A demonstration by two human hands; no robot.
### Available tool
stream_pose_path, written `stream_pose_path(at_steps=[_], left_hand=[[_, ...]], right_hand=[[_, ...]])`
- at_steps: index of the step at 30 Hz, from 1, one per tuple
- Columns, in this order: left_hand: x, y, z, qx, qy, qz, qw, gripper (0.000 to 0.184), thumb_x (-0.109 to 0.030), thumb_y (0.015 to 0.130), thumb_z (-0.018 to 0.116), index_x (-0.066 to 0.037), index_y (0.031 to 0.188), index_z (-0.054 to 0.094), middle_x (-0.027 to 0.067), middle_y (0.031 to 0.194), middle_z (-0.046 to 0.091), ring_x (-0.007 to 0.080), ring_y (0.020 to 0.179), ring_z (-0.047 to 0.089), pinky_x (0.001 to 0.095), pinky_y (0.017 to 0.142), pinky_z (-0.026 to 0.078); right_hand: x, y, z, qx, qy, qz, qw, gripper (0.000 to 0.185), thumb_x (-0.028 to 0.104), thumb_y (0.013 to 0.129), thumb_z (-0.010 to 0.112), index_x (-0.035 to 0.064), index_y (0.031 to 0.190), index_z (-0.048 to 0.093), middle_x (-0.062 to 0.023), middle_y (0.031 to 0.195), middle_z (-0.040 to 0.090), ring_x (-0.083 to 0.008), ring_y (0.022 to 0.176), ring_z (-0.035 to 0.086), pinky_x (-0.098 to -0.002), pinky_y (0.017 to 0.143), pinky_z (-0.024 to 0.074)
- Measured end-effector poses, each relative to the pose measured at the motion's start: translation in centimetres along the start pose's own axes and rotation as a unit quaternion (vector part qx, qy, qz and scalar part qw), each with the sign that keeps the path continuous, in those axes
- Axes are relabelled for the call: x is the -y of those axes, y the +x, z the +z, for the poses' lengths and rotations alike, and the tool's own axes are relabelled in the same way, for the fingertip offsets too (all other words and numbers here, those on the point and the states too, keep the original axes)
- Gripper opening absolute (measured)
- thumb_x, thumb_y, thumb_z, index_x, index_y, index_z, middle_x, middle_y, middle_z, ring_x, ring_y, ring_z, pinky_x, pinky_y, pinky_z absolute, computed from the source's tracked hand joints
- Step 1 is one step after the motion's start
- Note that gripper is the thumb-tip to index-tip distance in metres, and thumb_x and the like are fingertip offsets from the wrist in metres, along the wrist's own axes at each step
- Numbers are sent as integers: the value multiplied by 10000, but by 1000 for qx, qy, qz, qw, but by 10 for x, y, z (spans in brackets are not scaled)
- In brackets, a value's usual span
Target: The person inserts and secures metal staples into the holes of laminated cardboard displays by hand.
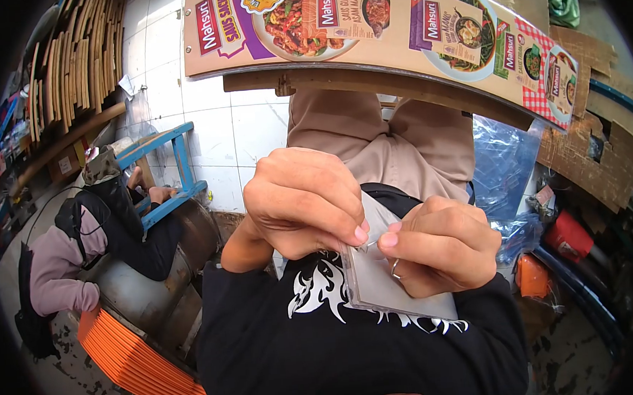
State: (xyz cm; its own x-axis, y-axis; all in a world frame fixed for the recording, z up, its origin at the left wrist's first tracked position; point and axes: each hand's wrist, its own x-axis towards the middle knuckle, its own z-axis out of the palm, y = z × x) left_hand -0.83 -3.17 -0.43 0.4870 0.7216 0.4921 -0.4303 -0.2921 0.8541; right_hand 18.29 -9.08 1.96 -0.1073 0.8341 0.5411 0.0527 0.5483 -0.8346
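Your left hand (306, 201) pinches the smooth, thin grey sheet (379, 281) near its upper-left edge; your right hand's (444, 244) fingertips press together just beside, their grip too small to read.

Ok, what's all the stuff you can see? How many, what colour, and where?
Flat piece: one, grey, centre
Printed board: one, multicoloured, top
Slats: many, brown, upper left
Tiles: several, white, upper left
Frame: one, blue, left
Other person: one, mauve sleeve, far left
Sheets: many, orange, lower left
Bundle: one, green, top right
Cardboard: several pieces, brown, right
Clear plastic: uncountable, bluish, right
Pouch-like thing: one, red, right
Packet: one, orange, lower right
Trousers: one pair, beige, upper centre
Shirt: one, black, bottom
Left hand: one, bare, centre
Right hand: one, bare, centre right
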Motion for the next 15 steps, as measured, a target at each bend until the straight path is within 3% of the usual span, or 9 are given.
stream_pose_path(at_steps=[9, 11, 15], left_hand=[[-1, 1, -2, 14, -2, 2, 1000, 139, -127, 739, 806, -34, 791, 718, 58, 739, 692, 194, 633, 656, 299, 600, 533], [0, 1, -2, 16, -2, 3, 1000, 135, -125, 742, 804, -34, 788, 716, 59, 739, 692, 195, 632, 656, 299, 599, 533], [1, 1, -1, 8, -5, 8, 1000, 132, -131, 755, 801, -36, 774, 711, 63, 723, 684, 193, 610, 643, 295, 576, 526]], right_hand=[[0, 4, 2, 16, -15, 1, 1000, 355, -87, 610, 759, -14, 954, 713, -53, 721, 594, -130, 504, 562, -234, 430, 431], [-1, 4, 2, 14, -22, -32, 999, 359, -122, 524, 694, -62, 878, 703, -88, 681, 602, -142, 472, 554, -231, 427, 464], [1, 5, 2, 8, -32, -29, 999, 382, -141, 501, 674, -65, 875, 701, -84, 673, 594, -140, 461, 545, -231, 421, 450]])
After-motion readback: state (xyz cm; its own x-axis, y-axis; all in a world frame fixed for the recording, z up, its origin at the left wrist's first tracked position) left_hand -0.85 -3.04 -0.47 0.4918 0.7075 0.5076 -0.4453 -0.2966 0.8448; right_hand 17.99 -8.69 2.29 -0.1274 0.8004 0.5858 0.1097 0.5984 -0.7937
